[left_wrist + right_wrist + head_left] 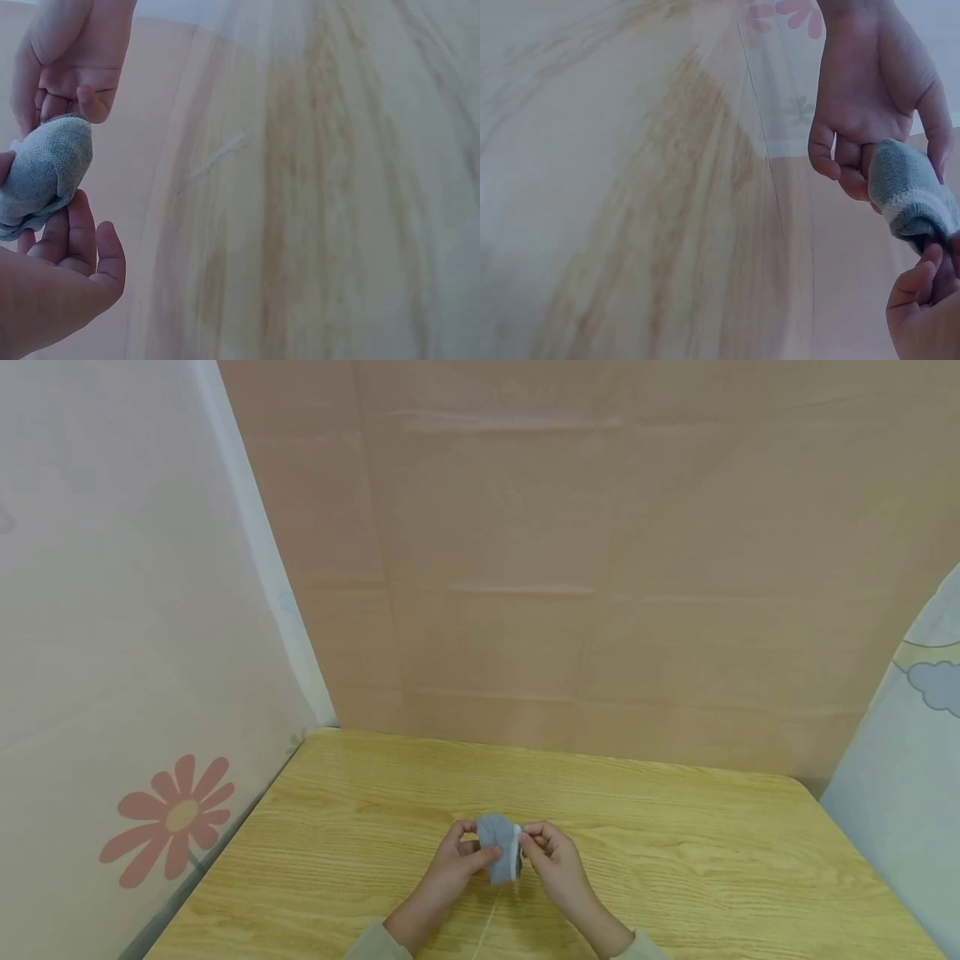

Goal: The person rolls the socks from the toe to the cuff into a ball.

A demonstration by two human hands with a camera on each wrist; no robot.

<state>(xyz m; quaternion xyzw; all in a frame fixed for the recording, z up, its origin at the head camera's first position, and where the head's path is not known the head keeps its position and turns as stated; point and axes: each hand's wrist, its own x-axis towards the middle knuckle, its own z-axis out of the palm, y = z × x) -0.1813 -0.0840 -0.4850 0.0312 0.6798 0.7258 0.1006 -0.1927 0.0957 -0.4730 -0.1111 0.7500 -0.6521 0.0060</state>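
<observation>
A small grey sock (492, 835) with a white band is held up between both hands over the table. My left hand (450, 868) grips its left part, thumb across the front and fingers behind. At the white-banded edge, my right hand (557, 864) pinches the sock between thumb and index finger. The right wrist view shows the sock (904, 176) bunched at its dark opening, with right-hand fingertips at that opening. From the left wrist, the rounded grey side of the sock (60, 161) shows, with left-hand fingers under it.
The wood-grain table (675, 852) spreads out beneath the hands. A plain tan cloth (525, 568) hangs behind it. On the left stands a pale cloth with a pink flower (182, 816), and on the right another with a cloud print (937, 685).
</observation>
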